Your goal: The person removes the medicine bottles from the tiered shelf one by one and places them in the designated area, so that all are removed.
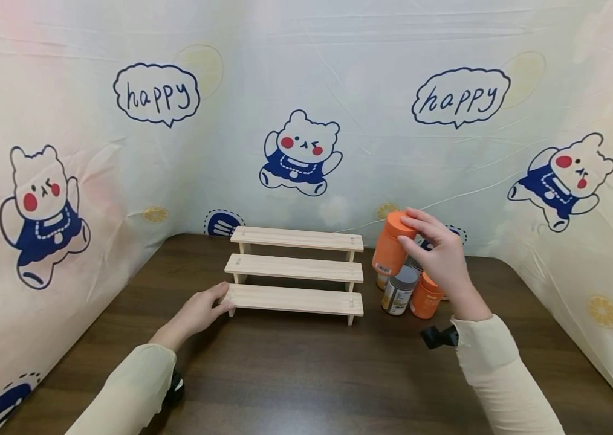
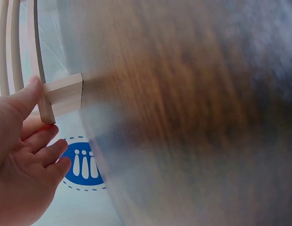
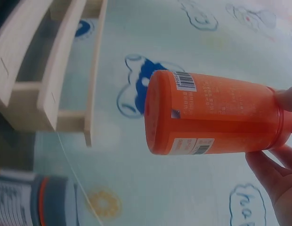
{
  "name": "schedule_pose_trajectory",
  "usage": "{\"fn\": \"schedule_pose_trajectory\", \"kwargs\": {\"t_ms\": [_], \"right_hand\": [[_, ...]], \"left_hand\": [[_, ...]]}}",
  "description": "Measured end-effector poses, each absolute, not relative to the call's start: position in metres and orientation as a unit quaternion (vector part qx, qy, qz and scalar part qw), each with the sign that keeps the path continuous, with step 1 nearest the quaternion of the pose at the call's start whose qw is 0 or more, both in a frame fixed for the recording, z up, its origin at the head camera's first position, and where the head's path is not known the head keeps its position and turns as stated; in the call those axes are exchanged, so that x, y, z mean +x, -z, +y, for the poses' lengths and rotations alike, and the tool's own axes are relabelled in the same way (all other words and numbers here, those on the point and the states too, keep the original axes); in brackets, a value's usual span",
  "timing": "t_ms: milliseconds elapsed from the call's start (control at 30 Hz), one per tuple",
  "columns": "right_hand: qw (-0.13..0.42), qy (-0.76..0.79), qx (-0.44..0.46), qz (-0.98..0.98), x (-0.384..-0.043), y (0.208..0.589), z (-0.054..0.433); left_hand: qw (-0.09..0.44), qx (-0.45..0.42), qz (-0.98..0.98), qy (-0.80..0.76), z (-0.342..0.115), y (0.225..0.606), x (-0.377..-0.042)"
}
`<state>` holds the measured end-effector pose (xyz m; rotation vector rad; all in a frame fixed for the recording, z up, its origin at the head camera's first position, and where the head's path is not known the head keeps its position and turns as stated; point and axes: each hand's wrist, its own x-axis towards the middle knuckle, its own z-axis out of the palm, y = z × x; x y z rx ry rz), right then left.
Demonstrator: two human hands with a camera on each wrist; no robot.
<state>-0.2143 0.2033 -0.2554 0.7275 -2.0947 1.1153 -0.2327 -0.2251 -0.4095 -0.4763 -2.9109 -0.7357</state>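
An orange bottle (image 1: 390, 244) with an orange lid hangs slightly tilted above several other bottles, right of a three-step wooden display rack (image 1: 295, 268). My right hand (image 1: 437, 248) grips it by the lid end, fingers and thumb around it. Labels and barcodes show on the orange bottle (image 3: 212, 113) in the right wrist view. At the rack's left side, my left hand (image 1: 197, 311) pinches the end of the lowest plank. The left wrist view shows the thumb of that hand (image 2: 28, 155) on one face of the plank (image 2: 40, 61) and a finger against the other.
Below the raised bottle stand a grey-lidded bottle (image 1: 399, 291) and a second orange bottle (image 1: 426, 297), with more bottles partly hidden behind. All rest on a dark wooden table (image 1: 306, 374). A printed cloth (image 1: 372, 72) encloses the back and sides.
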Motion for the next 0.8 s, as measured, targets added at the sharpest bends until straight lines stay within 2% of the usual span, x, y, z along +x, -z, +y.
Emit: {"fn": "schedule_pose_trajectory", "kwargs": {"t_ms": [367,667,800], "right_hand": [[0.338,-0.449,0.193,-0.804,-0.213,0.258,0.244],[0.371,-0.427,0.126,-0.815,-0.229,0.281,0.286],[0.373,-0.427,0.091,-0.818,-0.228,0.288,0.299]], "left_hand": [[0.046,-0.153,-0.957,0.242,-0.225,0.409,-0.233],[0.027,-0.151,-0.955,0.254,-0.229,0.411,-0.236],[0.046,-0.166,-0.956,0.238,-0.22,0.406,-0.227]]}}
